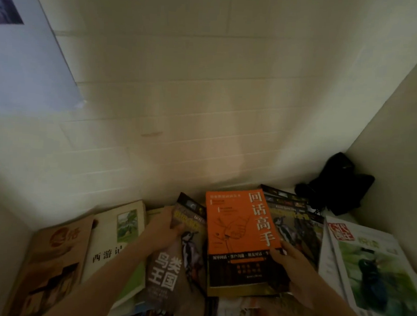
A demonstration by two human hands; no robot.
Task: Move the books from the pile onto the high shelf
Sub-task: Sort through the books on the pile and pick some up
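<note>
An orange and black book (237,235) lies on top of the pile in the middle. My right hand (291,268) grips its lower right edge, thumb on the cover. My left hand (161,230) holds the left edge of a dark bird book (184,251) that lies beside the orange one. Another dark bird book (293,224) shows to the right, under the orange book. A cream book (115,235) and a brown book (54,265) lie flat at the left. No high shelf is in view.
A green and white magazine (376,275) lies at the right on other papers. A black bag (337,185) sits in the back right corner. A tiled white wall (181,107) rises behind the books, with a side wall (404,133) at the right.
</note>
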